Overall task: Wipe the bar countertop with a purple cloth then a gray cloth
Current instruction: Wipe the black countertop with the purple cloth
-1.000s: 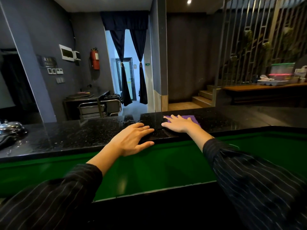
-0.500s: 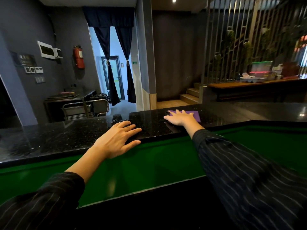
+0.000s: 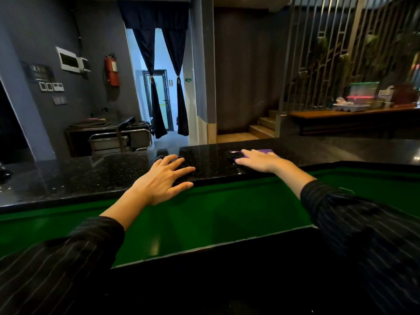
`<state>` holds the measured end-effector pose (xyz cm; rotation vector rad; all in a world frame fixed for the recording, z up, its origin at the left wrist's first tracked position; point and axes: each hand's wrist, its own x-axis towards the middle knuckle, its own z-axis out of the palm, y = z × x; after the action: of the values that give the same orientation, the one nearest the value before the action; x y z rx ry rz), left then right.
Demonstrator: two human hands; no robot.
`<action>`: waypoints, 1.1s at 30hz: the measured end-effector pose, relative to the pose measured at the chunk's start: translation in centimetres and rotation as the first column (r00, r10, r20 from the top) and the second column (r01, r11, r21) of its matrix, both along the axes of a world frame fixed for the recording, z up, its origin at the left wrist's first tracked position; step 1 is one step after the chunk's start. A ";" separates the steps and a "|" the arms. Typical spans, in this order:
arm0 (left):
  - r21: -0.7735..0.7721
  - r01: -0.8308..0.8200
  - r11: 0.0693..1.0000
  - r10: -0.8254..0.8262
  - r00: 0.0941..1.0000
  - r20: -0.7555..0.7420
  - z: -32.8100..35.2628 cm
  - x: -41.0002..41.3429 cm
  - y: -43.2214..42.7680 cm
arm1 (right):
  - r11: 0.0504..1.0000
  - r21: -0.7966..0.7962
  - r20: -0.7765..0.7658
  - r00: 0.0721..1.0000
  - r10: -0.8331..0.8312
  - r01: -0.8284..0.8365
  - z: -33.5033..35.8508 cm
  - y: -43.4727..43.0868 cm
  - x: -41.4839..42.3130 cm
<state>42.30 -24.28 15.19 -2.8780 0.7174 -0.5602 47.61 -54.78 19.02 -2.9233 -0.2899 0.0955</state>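
The bar countertop [image 3: 91, 176] is glossy black speckled stone running across the view. A purple cloth [image 3: 264, 151] lies flat on it near the far edge, right of centre. My right hand [image 3: 259, 161] presses on the cloth with straight fingers and covers most of it. My left hand [image 3: 164, 178] rests flat on the countertop's near edge, fingers spread, about a hand's width left of the cloth. No gray cloth is in view.
Below the countertop's near edge is a green inner surface [image 3: 216, 214]. A dark metal object [image 3: 3, 172] sits at the far left of the counter. Beyond the bar are a steel trolley [image 3: 120, 142], steps [image 3: 261, 130] and a wooden table with containers [image 3: 354, 112].
My right hand has slid the purple cloth along the countertop, fingers now pointing more to the left. My left hand has stayed on the near edge. The camera view has shifted.
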 end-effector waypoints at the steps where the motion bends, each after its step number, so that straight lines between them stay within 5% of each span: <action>1: -0.005 0.000 1.000 0.000 1.000 -0.001 -0.1 0.0 0.0 | 0.999 0.003 -0.019 0.999 -0.039 0.039 0.1 -0.9 0.6; 9: -0.008 0.004 1.000 -0.004 1.000 -0.007 0.1 0.2 -0.3 | 0.979 -0.046 -0.021 0.980 -0.198 0.197 -0.5 2.7 5.6; 17: 0.001 -0.041 0.999 0.040 0.997 0.065 0.6 -1.1 -0.2 | 0.991 -0.075 -0.004 0.994 0.109 -0.109 -1.3 11.9 2.9; 22: 0.029 -0.147 0.989 0.139 0.973 0.187 -1.1 -4.5 6.9 | 0.987 0.103 -0.071 0.989 0.130 -0.123 -0.7 9.1 1.9; 29: -0.247 -0.285 0.926 0.352 0.888 0.296 -5.5 -6.7 11.0 | 0.999 0.021 -0.050 0.998 -0.032 0.033 -1.0 13.6 5.8; 33: -0.273 -0.258 0.927 0.341 0.883 0.323 -5.9 -6.4 11.3 | 0.996 0.049 -0.046 0.996 0.077 -0.074 -0.5 20.7 5.3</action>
<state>35.92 -13.03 9.26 -2.8638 0.1499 -1.1511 52.93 -34.05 18.51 -2.8587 -0.3896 0.1671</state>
